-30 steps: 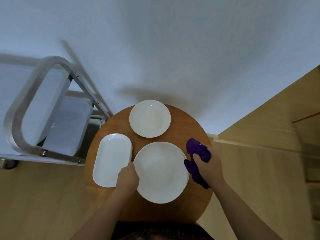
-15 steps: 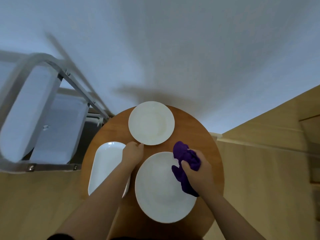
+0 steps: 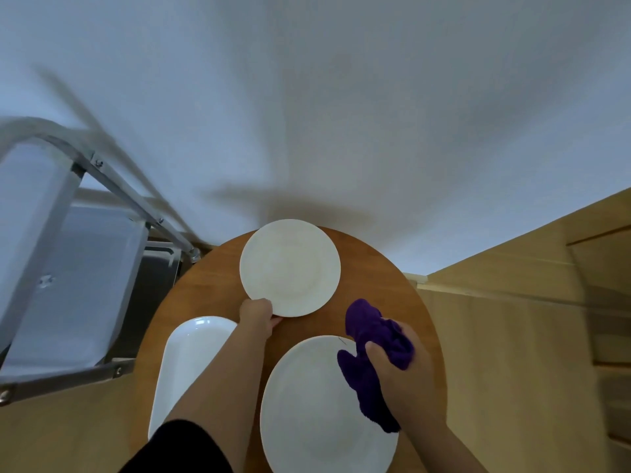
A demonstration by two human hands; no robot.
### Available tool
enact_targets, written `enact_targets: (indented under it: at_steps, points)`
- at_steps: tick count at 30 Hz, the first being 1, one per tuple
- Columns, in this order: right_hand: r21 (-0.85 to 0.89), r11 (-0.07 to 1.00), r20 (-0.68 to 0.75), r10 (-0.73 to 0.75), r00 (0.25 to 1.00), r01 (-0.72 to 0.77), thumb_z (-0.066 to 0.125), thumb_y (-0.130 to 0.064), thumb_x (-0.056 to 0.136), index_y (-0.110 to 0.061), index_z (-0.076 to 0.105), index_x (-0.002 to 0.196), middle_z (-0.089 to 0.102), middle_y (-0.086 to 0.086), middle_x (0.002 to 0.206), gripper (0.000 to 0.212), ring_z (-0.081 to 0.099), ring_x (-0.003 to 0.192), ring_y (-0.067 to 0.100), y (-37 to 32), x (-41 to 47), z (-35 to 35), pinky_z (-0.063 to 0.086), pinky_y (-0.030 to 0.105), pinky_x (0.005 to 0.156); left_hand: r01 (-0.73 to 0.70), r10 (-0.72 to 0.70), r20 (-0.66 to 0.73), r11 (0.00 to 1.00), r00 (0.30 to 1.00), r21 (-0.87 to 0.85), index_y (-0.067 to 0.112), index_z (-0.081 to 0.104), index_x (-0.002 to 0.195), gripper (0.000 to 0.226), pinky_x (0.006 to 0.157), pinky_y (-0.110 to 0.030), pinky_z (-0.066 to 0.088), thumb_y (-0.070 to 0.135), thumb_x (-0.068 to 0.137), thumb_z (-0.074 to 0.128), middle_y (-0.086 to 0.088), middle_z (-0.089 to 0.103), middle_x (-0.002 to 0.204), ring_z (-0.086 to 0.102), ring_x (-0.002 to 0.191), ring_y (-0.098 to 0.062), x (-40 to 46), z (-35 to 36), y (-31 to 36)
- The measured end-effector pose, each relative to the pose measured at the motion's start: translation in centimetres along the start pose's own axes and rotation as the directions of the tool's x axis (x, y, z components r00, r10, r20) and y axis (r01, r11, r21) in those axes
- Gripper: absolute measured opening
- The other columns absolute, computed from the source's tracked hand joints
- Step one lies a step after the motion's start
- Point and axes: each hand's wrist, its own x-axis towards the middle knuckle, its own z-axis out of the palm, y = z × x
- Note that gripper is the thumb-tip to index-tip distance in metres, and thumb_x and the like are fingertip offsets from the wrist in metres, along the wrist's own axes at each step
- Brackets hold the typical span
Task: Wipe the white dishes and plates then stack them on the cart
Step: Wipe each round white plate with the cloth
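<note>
round glossy plate (image 3: 290, 268), fuzzy purple cloth (image 3: 372, 339)

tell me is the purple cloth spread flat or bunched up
Bunched up: the purple cloth is crumpled in the right hand, over the large plate's edge.

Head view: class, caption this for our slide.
Left hand grips the small round plate; right hand holds a purple cloth.

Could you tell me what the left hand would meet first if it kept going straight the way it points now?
The left hand already touches the near rim of the smaller round plate; going on, it would push into that plate, then likely the wall beyond.
</note>
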Motion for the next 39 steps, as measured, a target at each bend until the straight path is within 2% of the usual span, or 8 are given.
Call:
enact_targets:
  at_steps: [5, 12, 18, 23, 30, 34, 36, 39]
  points:
    - [0.07, 0.997, -0.069, -0.022, 0.997, 0.027, 0.06, -0.003, 0.084, -0.016, 0.055, 0.113, 0.062, -0.006, 0.089, 0.032, 0.059, 0.082, 0.016, -0.1, 0.0, -0.7, 0.046, 0.021, 0.064, -0.153, 0.153, 0.0, 0.988, 0.988, 0.003, 0.005, 0.046, 0.133, 0.042, 0.083, -0.043, 0.054, -0.005, 0.092, 0.049, -0.015, 0.052, 0.131, 0.051, 0.118, -0.036, -2.0, -1.4, 1.1]
    - [0.316, 0.935, -0.068, -0.145, 0.987, 0.159, 0.06, -0.023, 0.067, -0.054, 0.056, 0.107, 0.066, -0.011, 0.091, 0.051, 0.066, 0.074, 0.011, -2.7, 0.1, -2.4, 0.055, 0.036, 0.068, -0.385, 0.383, 0.16, 0.923, 0.91, -0.02, 0.015, 0.057, 0.095, 0.016, 0.057, -0.024, 0.056, 0.0, 0.09, 0.055, -0.002, 0.063, 0.1, 0.063, 0.089, -0.019, -10.3, -4.2, 2.3]
    - [0.691, 0.688, 0.158, 0.157, 0.975, -0.223, 0.067, -0.015, 0.059, -0.021, 0.057, 0.121, 0.068, 0.013, 0.097, 0.062, 0.067, 0.079, 0.034, -3.9, -1.3, -2.2, 0.054, 0.047, 0.063, -0.505, 0.497, 0.335, 0.86, 0.801, -0.068, 0.024, 0.06, 0.098, 0.026, 0.06, -0.025, 0.056, 0.001, 0.088, 0.058, 0.006, 0.071, 0.093, 0.071, 0.082, -0.016, -17.9, -7.1, 0.7]
    - [0.574, 0.804, 0.109, 0.115, 0.987, -0.157, 0.061, 0.003, 0.078, -0.012, 0.062, 0.091, 0.069, 0.015, 0.082, 0.019, 0.068, 0.064, 0.025, -4.8, -3.6, -3.7, 0.053, 0.032, 0.05, -0.616, 0.549, 0.413, 0.787, 0.727, 0.039, 0.028, 0.058, 0.102, 0.022, 0.057, -0.023, 0.056, 0.017, 0.085, 0.067, 0.006, 0.073, 0.09, 0.072, 0.076, -0.013, -21.8, -9.7, 0.5]
    - [0.297, 0.949, 0.163, 0.058, 0.985, -0.105, 0.062, 0.0, 0.075, -0.01, 0.062, 0.089, 0.067, 0.007, 0.07, 0.017, 0.065, 0.066, 0.023, -5.8, -7.0, -6.1, 0.055, 0.035, 0.06, -0.221, 0.325, 0.512, 0.942, 0.795, -0.253, 0.016, 0.058, 0.117, 0.03, 0.068, -0.044, 0.054, 0.034, 0.093, 0.053, -0.013, 0.071, 0.098, 0.064, 0.094, -0.033, -24.5, -10.7, 2.1]
    - [-0.202, 0.968, 0.002, -0.15, 0.989, 0.148, 0.05, -0.02, 0.083, -0.027, 0.034, 0.135, 0.057, 0.007, 0.122, 0.055, 0.059, 0.101, 0.027, -6.2, -8.8, -5.3, 0.05, 0.042, 0.085, -0.197, 0.361, 0.451, 0.908, 0.816, -0.37, 0.021, 0.056, 0.116, 0.031, 0.067, -0.044, 0.056, 0.043, 0.097, 0.044, -0.011, 0.07, 0.104, 0.064, 0.094, -0.033, -26.0, -10.4, -0.1]
    - [-0.473, 0.86, -0.056, -0.249, 0.967, 0.194, 0.044, -0.028, 0.089, -0.023, 0.002, 0.15, 0.012, 0.012, 0.156, 0.074, 0.026, 0.138, 0.032, -6.2, -9.3, -4.4, 0.032, 0.044, 0.104, -0.213, 0.379, 0.454, 0.902, 0.807, -0.375, 0.024, 0.058, 0.114, 0.039, 0.077, -0.049, 0.055, 0.053, 0.094, 0.041, -0.009, 0.072, 0.102, 0.065, 0.097, -0.033, -26.8, -10.4, -0.8]
    - [-0.686, 0.704, -0.074, -0.32, 0.945, 0.184, 0.035, -0.035, 0.093, -0.014, -0.013, 0.149, -0.014, 0.015, 0.157, 0.077, -0.009, 0.145, 0.028, -6.8, -10.0, -3.4, 0.009, 0.047, 0.114, -0.319, 0.448, 0.334, 0.871, 0.829, -0.374, 0.026, 0.061, 0.113, 0.046, 0.09, -0.055, 0.051, 0.061, 0.088, 0.047, -0.007, 0.071, 0.103, 0.064, 0.099, -0.034, -28.1, -10.7, -1.5]
